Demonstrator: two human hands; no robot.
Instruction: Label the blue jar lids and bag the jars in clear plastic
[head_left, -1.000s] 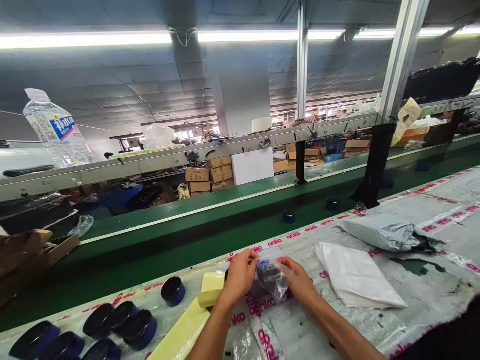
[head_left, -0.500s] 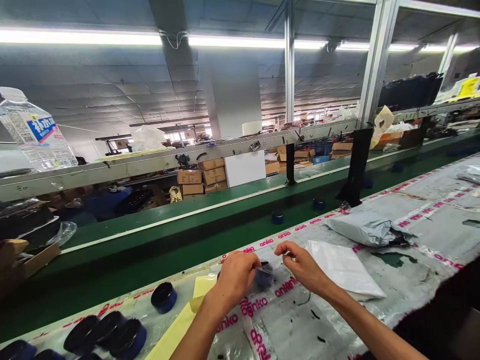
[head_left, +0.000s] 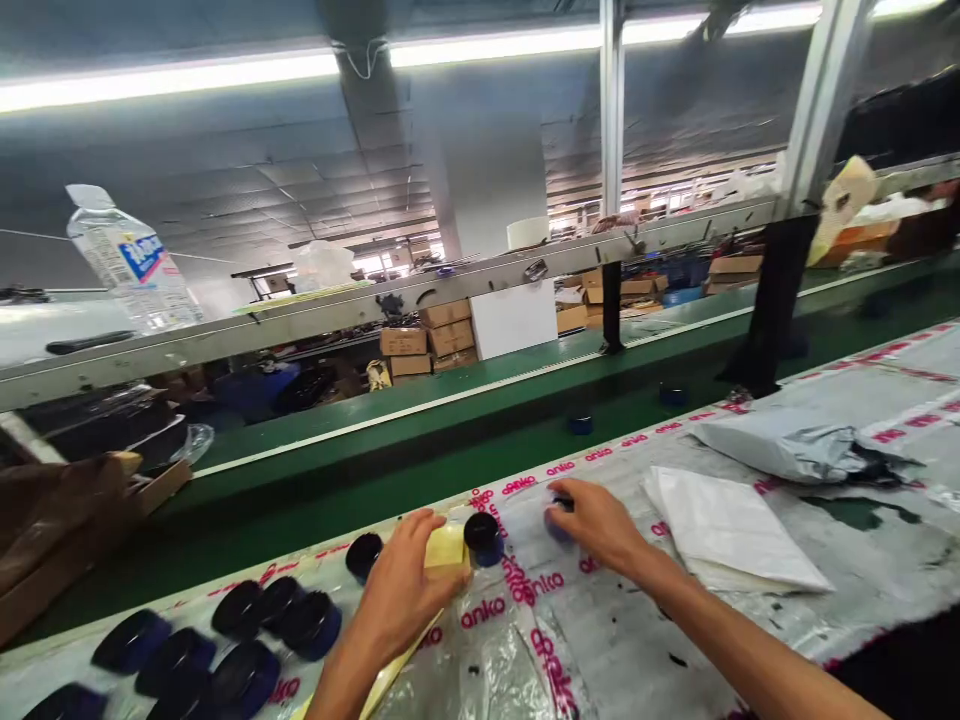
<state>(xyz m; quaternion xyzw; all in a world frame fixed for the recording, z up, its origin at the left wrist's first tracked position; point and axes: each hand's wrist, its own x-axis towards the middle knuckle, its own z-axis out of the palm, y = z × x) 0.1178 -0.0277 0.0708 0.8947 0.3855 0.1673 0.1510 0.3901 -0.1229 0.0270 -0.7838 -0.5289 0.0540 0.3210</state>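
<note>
My left hand is over a folded yellow paper strip, thumb and fingers apart with nothing between them. Just beyond its fingertips sits a short round piece, black on top and dark blue on the side. My right hand has its thumb and fingers closed around a similar round piece, blurred and partly hidden by the fingers. Several more of these round pieces are grouped to the left of my left hand, and one is close behind it.
A white folded sheet and a grey plastic bag lie right of my right hand. Beyond the plastic-covered table runs a green conveyor belt carrying round pieces. Metal posts and a shelf with a water bottle stand behind.
My hands have moved apart. The left went left and opened away from the round piece, now standing uncovered; the right closed on another one. The view has shifted, moving the scenery rightward.
</note>
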